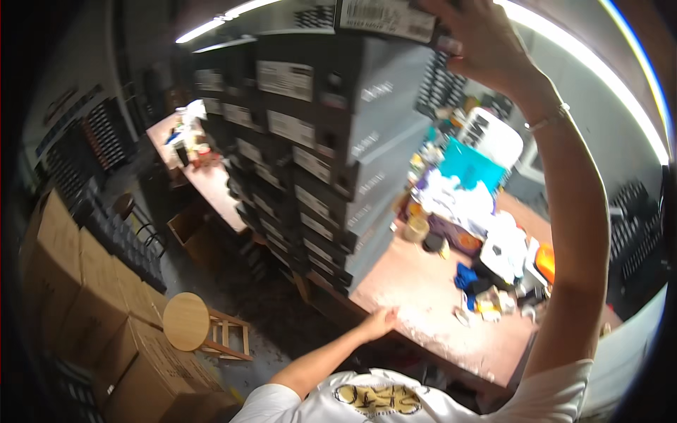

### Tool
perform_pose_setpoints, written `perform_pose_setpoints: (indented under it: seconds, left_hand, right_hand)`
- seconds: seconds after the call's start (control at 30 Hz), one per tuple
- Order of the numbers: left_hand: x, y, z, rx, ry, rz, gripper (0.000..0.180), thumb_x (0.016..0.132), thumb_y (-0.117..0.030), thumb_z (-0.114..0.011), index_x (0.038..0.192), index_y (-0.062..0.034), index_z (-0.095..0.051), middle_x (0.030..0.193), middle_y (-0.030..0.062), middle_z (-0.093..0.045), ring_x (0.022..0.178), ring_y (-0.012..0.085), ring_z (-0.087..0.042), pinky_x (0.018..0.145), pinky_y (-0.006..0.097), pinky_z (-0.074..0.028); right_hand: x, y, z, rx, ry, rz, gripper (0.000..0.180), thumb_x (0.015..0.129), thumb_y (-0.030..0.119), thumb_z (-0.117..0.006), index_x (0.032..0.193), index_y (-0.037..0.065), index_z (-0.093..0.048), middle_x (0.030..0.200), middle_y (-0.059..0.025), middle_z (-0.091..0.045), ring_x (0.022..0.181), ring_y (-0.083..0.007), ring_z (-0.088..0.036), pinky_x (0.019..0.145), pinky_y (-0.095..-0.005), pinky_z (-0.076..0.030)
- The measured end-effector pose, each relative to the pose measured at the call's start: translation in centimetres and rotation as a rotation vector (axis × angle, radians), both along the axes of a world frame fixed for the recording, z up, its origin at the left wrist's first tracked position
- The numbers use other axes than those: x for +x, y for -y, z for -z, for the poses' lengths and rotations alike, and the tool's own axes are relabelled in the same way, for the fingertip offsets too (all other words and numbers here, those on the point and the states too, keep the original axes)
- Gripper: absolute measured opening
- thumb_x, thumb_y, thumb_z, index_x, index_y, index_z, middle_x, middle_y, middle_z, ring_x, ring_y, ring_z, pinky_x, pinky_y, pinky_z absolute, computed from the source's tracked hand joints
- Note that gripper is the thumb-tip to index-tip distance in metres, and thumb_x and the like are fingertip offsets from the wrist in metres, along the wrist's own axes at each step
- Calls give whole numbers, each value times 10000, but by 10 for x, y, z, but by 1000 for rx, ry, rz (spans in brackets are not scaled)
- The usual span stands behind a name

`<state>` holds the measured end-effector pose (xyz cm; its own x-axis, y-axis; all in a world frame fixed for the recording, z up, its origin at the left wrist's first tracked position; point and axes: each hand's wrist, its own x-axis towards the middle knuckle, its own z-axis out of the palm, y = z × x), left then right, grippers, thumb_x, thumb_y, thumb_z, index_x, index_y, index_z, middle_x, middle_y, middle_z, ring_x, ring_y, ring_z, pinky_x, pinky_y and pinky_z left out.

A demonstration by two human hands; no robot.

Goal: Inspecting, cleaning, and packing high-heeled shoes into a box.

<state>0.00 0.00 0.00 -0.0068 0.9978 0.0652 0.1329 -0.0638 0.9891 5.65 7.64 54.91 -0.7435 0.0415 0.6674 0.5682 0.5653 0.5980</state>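
High up, my right hand (486,49) is closed on the end of a dark shoebox (384,20) with a white label. That box is over the top of a tall stack of dark grey shoeboxes (384,130); whether it rests on them I cannot tell. The stack stands at the left end of a pinkish worktable (451,345), its labelled ends facing left. Down at the table's near edge is my left hand (381,322), touching the edge close to the foot of the stack. Its fingers are blurred against the bright tabletop.
Bottles, cloths, a turquoise box (471,166) and an orange item (545,262) clutter the table's right part. A round wooden stool (187,322) stands on the floor at left, beside large brown cartons (106,296). Farther back is another table (211,183).
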Motion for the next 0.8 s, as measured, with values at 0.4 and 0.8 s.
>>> perform_pose_setpoints:
  seconds: [0.4,0.8]
  left_hand:
    - [38,-62,-158,534,446,-208,954,857,-755,-330,1507,-77,-163,1545,115,-217,1409,259,-247,1154,443,-180]
    - [60,-139,-72,-173,380,-18,432,899,-194,-646,1270,-61,-469,1105,65,-521,948,130,-555,815,252,-486]
  right_hand:
    - [281,-2,276,-688,-226,-300,936,463,95,-826,1343,161,-512,1394,-229,-293,1232,-426,-368,1003,-499,-396]
    - [263,-97,467,-1355,-441,-375,699,722,285,-801,1329,93,-514,1450,-200,-346,1388,-394,-254,1107,-470,-279]
